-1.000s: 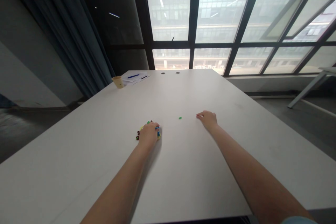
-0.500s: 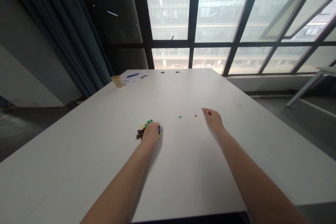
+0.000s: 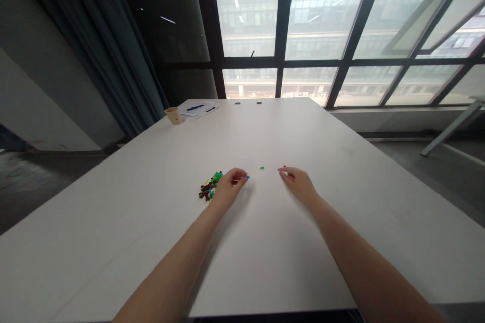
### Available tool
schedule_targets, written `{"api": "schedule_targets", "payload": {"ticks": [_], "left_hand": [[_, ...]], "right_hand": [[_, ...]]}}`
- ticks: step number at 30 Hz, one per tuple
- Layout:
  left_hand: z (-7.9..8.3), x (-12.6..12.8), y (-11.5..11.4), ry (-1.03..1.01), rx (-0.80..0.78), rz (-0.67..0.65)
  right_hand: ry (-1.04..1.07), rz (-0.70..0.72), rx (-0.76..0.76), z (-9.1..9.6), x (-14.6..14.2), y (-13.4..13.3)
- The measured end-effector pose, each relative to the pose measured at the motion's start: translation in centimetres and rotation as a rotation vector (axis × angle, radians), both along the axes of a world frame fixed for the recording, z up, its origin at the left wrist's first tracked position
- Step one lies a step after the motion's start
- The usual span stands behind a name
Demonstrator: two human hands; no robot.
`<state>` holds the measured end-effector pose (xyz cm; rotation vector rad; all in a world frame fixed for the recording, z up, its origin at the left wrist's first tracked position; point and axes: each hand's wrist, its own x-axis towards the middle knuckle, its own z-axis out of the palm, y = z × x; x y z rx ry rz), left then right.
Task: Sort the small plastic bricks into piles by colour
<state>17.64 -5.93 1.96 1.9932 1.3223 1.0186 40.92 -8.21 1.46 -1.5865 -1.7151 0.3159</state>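
Note:
My left hand pinches a small blue toy brick between thumb and fingertips, just above the white table. Beside its wrist lies a loose pile of small toy bricks in brown, green, yellow and blue, partly covered by the hand. My right hand hovers to the right, its thumb and forefinger slightly apart and nothing visible between them. A single green brick lies on the table between the two hands. Just behind the right fingers a tiny red piece shows, partly hidden.
The white table extends far ahead toward large windows. At its far left stand a tan paper cup and some papers with a blue pen. Two dark round discs sit near the far edge.
My left hand has left the pile and moved right, now with a blue brick in its fingertips. The right hand has come left and slightly nearer me, in front of the red piece.

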Motion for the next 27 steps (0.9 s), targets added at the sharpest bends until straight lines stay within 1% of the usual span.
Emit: {"api": "schedule_targets", "payload": {"ticks": [2, 5, 7, 10, 14, 18, 20, 23, 27], "left_hand": [[0.1, 1.0, -1.0, -0.054, 0.088, -0.073], [0.2, 2.0, -2.1, 0.018, 0.305, -0.174], [0.2, 2.2, -2.4, 0.079, 0.420, -0.226], [0.3, 2.0, -2.4, 0.139, 0.524, -0.260], [0.2, 1.8, -2.2, 0.165, 0.601, -0.278], [0.3, 1.9, -2.3, 0.154, 0.623, -0.318], [0.3, 1.9, -2.3, 0.149, 0.598, -0.300], [0.5, 1.8, -2.2, 0.174, 0.510, -0.197], [0.9, 1.3, -1.9, 0.382, 0.353, -0.041]], "right_hand": [[0.013, 0.069, 0.044, 0.6, -0.8, -0.6], [0.066, 0.209, 0.058, 1.4, -2.0, -1.5], [0.105, 0.272, 0.045, 1.8, -2.6, -1.9], [0.140, 0.281, 0.030, 1.8, -3.3, -2.3], [0.174, 0.278, 0.036, 1.5, -3.7, -2.4], [0.189, 0.305, 0.074, 1.3, -3.9, -2.3], [0.180, 0.308, 0.105, 1.3, -3.8, -2.3], [0.142, 0.300, 0.187, 1.6, -3.6, -2.4], [0.071, 0.258, 0.261, 2.0, -3.5, -2.5]]}}
